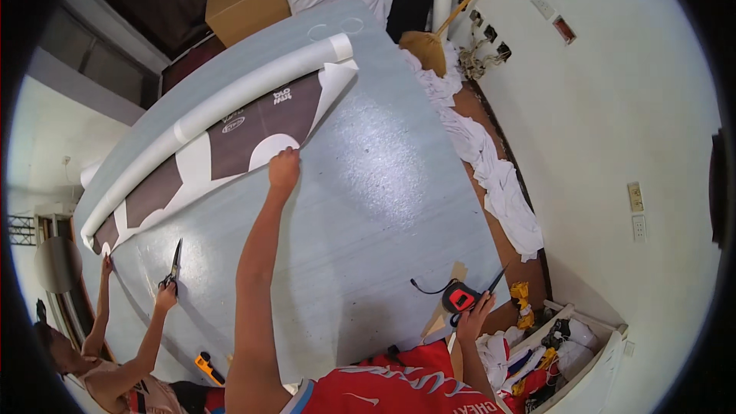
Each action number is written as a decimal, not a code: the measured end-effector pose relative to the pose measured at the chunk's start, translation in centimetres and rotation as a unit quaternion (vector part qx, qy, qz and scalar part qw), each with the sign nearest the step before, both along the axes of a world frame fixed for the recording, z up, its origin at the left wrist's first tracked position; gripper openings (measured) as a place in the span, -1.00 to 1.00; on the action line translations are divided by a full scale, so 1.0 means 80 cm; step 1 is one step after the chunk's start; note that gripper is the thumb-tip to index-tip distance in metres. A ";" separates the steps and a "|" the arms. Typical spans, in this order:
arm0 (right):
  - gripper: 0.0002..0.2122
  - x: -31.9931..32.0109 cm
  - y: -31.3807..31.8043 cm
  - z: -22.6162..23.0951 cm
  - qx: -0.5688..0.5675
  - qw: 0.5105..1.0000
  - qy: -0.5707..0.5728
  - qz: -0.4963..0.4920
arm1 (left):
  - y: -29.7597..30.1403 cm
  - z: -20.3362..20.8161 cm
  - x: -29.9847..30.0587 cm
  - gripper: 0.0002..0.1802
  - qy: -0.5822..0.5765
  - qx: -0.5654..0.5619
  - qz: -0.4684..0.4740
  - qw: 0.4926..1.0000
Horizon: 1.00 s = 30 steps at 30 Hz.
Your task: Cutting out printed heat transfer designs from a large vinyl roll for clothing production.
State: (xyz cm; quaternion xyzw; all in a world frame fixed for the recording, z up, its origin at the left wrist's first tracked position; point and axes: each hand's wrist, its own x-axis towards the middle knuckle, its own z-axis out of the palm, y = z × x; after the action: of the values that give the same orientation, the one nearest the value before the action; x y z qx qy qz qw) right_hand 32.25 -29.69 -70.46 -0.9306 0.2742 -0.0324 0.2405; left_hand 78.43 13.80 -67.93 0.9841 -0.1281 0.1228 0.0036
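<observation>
A long printed sheet [253, 126], dark brown with white curved shapes, lies partly unrolled from a white roll [261, 77] across the far side of the table. My left hand [284, 170] reaches out and pinches the sheet's near edge beside a white half-round shape. At the lower right, my right hand [476, 317] is closed around scissors [497, 279]; a dark pointed blade sticks out past the fingers, and the handles are mostly hidden. Close beside that hand is a red and black tape measure [460, 297] on the table.
At left, a co-worker holds the sheet's corner and black scissors [175, 264]. A yellow and black tool [208, 368] lies at the near edge. White cloth [498, 192] covers floor along the right wall; a crate [613, 337] holds fabric. A cardboard box [245, 11] stands behind the table [368, 261].
</observation>
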 end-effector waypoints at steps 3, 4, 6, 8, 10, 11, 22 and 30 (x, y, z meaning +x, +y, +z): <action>-0.32 -0.001 -0.001 -0.001 -0.007 1.000 0.002 0.001 | -0.007 0.002 -0.021 -0.79 0.035 0.020 0.023 0.999; -0.32 -0.001 -0.001 -0.001 -0.007 1.000 0.005 0.002 | -0.008 0.005 -0.023 -0.71 -0.053 -0.016 0.059 0.997; -0.31 -0.001 -0.003 -0.001 -0.010 1.000 -0.017 0.018 | -0.008 0.008 -0.018 -0.46 -0.125 -0.084 0.088 0.985; -0.33 -0.002 -0.004 0.001 -0.004 1.000 0.009 0.015 | -0.006 0.008 -0.012 -0.52 -0.087 -0.060 0.079 0.991; -0.34 -0.002 -0.003 0.002 0.000 1.000 0.011 0.007 | 0.003 0.009 0.005 -0.59 -0.074 -0.031 0.047 0.996; -0.35 -0.001 -0.003 0.002 0.002 1.000 0.018 0.003 | 0.007 0.008 0.014 -0.68 -0.034 0.025 0.050 0.998; -0.35 -0.003 0.000 -0.004 0.000 1.000 -0.003 -0.018 | -0.002 -0.001 -0.005 -0.79 -0.031 0.116 0.011 0.993; -0.36 -0.004 0.003 -0.002 0.003 1.000 -0.001 -0.022 | 0.012 0.000 0.016 -0.85 -0.048 0.152 0.013 0.987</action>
State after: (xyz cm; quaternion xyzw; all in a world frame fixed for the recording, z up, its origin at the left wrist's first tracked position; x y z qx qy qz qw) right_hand 31.94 -29.47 -70.61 -0.9236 0.2942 -0.0380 0.2429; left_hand 79.74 14.75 -67.90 0.9678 -0.1322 0.1491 -0.1537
